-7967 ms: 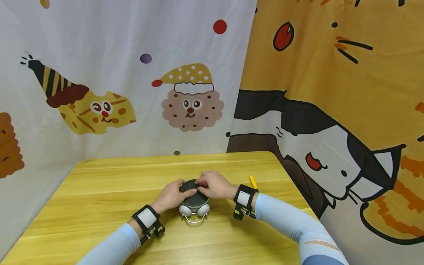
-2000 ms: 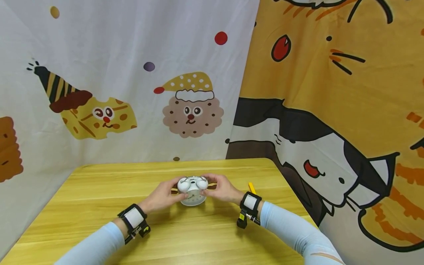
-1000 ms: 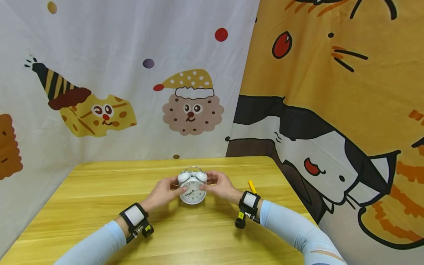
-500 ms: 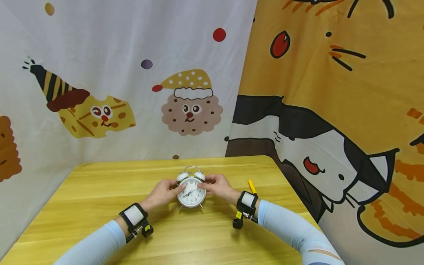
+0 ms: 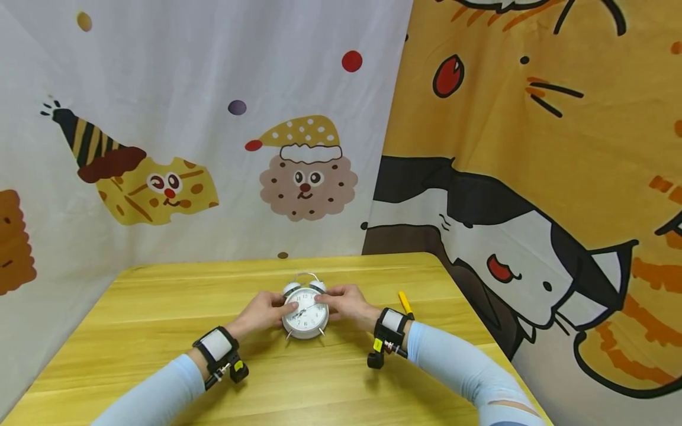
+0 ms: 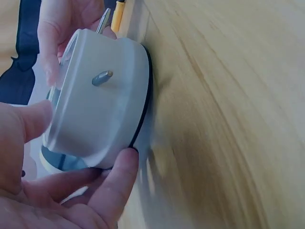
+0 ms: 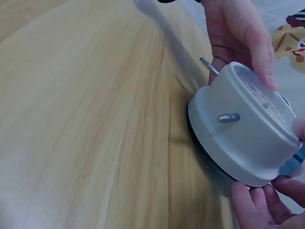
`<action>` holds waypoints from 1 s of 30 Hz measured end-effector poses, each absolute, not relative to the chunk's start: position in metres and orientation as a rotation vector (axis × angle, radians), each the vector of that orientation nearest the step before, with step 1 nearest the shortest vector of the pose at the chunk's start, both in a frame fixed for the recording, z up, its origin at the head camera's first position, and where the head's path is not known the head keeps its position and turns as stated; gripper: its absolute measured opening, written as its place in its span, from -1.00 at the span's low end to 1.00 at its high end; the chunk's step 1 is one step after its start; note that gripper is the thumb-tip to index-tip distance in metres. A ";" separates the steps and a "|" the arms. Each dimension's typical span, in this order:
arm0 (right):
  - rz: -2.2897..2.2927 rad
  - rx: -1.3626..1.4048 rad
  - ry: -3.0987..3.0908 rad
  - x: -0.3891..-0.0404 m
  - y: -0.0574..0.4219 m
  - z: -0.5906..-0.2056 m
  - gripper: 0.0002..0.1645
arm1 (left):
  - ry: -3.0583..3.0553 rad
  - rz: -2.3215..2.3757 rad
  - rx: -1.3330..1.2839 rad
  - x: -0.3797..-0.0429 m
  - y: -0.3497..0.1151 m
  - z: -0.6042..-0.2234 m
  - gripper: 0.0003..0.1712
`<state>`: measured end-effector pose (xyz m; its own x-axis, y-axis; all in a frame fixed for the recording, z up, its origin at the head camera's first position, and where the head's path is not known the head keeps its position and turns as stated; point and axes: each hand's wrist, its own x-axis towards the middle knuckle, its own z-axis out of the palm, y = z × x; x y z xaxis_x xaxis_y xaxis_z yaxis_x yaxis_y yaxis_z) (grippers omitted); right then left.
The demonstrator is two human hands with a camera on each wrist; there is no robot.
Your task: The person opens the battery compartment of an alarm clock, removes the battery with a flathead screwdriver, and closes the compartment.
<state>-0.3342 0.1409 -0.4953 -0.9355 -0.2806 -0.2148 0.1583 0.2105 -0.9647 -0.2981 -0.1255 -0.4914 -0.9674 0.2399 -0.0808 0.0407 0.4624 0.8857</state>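
Note:
A white twin-bell alarm clock (image 5: 305, 319) is held between both hands at the middle of the table, its dial facing up toward the head camera. Its bells and wire handle point to the far side, its two short metal feet toward the near side. My left hand (image 5: 262, 312) grips its left side, thumb on the dial's edge and fingers (image 6: 119, 179) under the dark-rimmed back. Opposite, my right hand (image 5: 348, 305) holds the other side the same way, thumb over the front. In the right wrist view the clock's back edge (image 7: 209, 152) tilts close over the tabletop.
A yellow stick-like thing (image 5: 405, 303) with a dark end lies right of my right hand, partly behind the wrist strap. The wooden table (image 5: 298, 390) ends at a printed curtain (image 5: 176, 236) behind it and on the right.
Earlier the clock had its dark back up, bells toward me, fingers on the back. Both hands have since turned it over to show its dial, then tipped the dial upward and shifted it slightly nearer.

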 end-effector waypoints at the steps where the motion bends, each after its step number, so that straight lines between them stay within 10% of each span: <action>1: -1.772 -0.107 2.148 -0.335 0.141 -0.497 -0.32 | 2.508 1.517 0.224 -0.298 -0.124 -0.491 -0.52; 30: -1.403 -0.195 2.440 -0.342 0.147 -0.508 -0.50 | 2.593 1.285 0.114 -0.296 -0.119 -0.486 -0.41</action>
